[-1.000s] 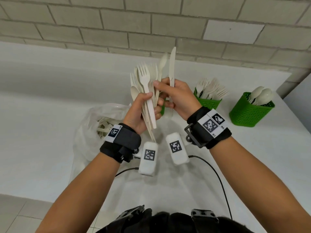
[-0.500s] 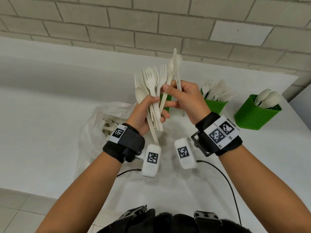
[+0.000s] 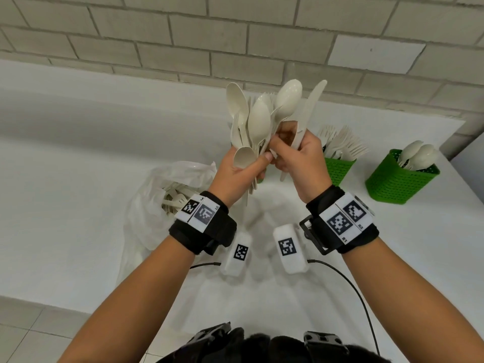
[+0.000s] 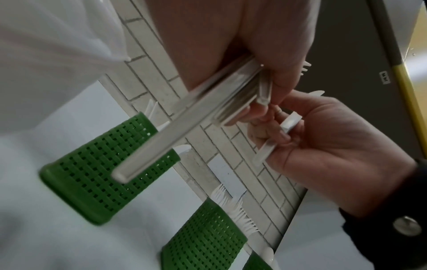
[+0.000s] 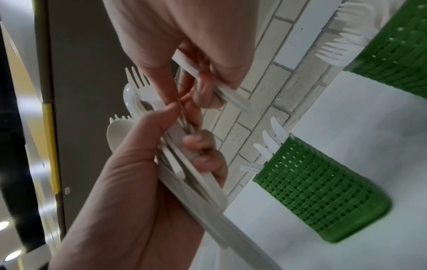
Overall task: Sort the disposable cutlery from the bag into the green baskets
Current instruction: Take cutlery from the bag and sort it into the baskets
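My left hand (image 3: 258, 166) grips a bundle of cream cutlery (image 3: 248, 121), spoons and forks fanned upward. My right hand (image 3: 281, 150) holds a knife (image 3: 311, 106) against its palm, blade leaning right, while its fingertips pinch a spoon (image 3: 288, 98) at the bundle's edge. In the left wrist view the bundle's handles (image 4: 208, 109) stick out below my left hand (image 4: 265, 82). The right wrist view shows the knife's handle (image 5: 228, 96) under my curled right-hand fingers (image 5: 203, 87). The fork basket (image 3: 337, 166) and the spoon basket (image 3: 400, 179) stand at the right. The knife basket (image 5: 323, 197) is behind my hands.
A clear plastic bag (image 3: 162, 205) with more cutlery lies on the white table (image 3: 65, 192) to the left of my left wrist. A brick wall (image 3: 183, 35) runs close behind the table. The table's right edge lies just past the spoon basket.
The left hand has turned the bundle, so spoon bowls face me where fork tines did. The knife in my right hand has tipped from upright to leaning right.
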A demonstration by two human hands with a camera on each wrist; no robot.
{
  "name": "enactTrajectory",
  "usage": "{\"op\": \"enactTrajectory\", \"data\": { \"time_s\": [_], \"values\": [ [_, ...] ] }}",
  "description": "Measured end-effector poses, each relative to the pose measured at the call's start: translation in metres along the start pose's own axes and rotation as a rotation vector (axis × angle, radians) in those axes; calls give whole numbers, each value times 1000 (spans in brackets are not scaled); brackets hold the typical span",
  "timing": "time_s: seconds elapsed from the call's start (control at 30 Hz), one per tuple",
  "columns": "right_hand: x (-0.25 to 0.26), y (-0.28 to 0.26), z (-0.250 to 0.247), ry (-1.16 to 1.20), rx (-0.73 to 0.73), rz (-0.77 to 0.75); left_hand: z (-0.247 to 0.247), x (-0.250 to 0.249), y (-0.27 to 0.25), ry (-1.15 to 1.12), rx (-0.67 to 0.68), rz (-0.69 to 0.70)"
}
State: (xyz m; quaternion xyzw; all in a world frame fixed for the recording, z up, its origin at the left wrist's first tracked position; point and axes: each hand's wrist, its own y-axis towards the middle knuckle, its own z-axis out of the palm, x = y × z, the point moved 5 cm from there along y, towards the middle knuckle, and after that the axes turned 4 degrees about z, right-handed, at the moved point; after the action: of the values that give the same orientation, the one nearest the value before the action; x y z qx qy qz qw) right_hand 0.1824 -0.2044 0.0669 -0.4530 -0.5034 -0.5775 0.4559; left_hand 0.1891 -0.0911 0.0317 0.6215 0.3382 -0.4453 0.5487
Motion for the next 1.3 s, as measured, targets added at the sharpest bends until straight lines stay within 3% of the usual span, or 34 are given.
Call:
{"op": "enactTrajectory", "data": {
  "time_s": [0.13,0.3,0.37,0.5,0.57,0.7,0.87,0.93,1.0,1.07,1.13,1.2,1.3],
  "values": [
    [6,-1,-5,106,-106,-67,-2,4,-2,4,-8,-17],
    [36,2,-10,-244,-300,-413,-5,11,-6,94,-36,-48],
    [51,7,-9,-355,-288,-508,-6,11,-8,141,-43,-61],
    [54,26,18,-726,100,-390,0,10,-8,238,-40,-22],
    [52,28,26,-773,214,-419,1,10,-8,263,-57,-5],
    [55,33,7,-696,151,-455,-10,12,-9,230,-192,-21],
    [40,44,9,-808,350,-347,-6,16,-13,240,-214,-59],
    [40,54,12,-562,325,-245,-10,18,-13,185,-271,-104],
    [38,70,9,-211,161,-108,-21,19,-14,55,-365,-179],
    [24,88,11,-90,33,-11,-34,19,-17,-111,-437,-246],
    [6,104,23,-321,29,31,-40,17,-19,-288,-408,-272],
    [-11,111,35,-616,127,37,-42,14,-20,-411,-357,-292],
    [-34,112,43,-786,276,73,-45,13,-21,-483,-307,-317]
  ]
}}
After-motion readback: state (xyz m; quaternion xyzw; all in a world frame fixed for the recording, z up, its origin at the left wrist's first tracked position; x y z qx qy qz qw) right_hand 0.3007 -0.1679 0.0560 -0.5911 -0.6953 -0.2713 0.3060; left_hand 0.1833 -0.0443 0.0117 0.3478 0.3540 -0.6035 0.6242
